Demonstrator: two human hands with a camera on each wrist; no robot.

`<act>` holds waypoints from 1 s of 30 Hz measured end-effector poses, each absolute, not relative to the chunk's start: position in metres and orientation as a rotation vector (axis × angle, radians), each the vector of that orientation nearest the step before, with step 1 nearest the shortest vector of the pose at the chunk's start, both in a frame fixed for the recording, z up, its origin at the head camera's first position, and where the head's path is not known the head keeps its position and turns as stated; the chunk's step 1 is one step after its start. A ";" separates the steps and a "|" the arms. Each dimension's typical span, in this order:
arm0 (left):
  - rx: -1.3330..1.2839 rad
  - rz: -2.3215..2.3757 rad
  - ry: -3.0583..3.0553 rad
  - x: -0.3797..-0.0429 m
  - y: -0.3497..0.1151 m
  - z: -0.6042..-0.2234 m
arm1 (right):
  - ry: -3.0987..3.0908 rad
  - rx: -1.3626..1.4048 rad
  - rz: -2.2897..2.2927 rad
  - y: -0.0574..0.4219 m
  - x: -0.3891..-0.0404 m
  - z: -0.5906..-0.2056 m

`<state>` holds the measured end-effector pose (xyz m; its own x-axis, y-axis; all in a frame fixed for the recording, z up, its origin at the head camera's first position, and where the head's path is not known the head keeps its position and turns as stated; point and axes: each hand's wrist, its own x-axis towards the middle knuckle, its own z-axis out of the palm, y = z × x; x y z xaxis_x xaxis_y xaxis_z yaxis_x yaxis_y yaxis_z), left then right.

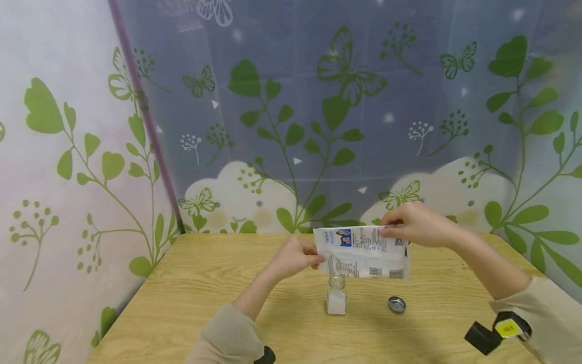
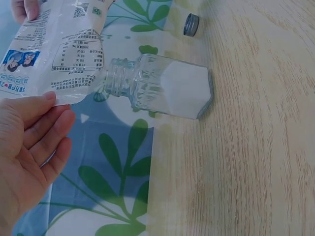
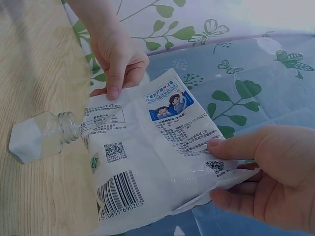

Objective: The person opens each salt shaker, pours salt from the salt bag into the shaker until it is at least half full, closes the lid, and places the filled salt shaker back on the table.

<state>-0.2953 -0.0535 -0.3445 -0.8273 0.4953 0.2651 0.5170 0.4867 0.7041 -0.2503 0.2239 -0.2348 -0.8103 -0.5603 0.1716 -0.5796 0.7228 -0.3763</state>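
Note:
A white printed plastic salt bag (image 1: 359, 255) is held tilted above the table between both hands. My left hand (image 1: 295, 259) pinches its left lower corner between thumb and index finger, the other fingers loosely bent. With thumb and fingers, my right hand (image 1: 416, 225) grips the bag's opposite end, higher up. Below the bag's left part stands an upright clear glass jar (image 1: 336, 298), lidless and partly filled with white grains (image 2: 184, 88). In the right wrist view a thin pale streak runs between the bag's edge and the jar's mouth (image 3: 69, 126).
A round metal lid (image 1: 397, 304) lies on the wooden table (image 1: 282, 323) to the right of the jar. Behind the table hangs a blue cloth (image 1: 295, 126) printed with leaves and butterflies. A pale printed cloth (image 1: 68, 177) hangs along the left side.

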 end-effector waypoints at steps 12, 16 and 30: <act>-0.913 -1.261 -2.680 -0.296 -0.053 -0.344 | -2.845 0.966 0.639 0.224 -0.251 -0.235; -0.913 -1.267 -2.683 -0.296 -0.053 -0.344 | -2.843 0.971 0.643 0.225 -0.251 -0.235; -0.913 -1.281 -2.682 -0.297 -0.054 -0.346 | -2.843 0.972 0.640 0.224 -0.252 -0.236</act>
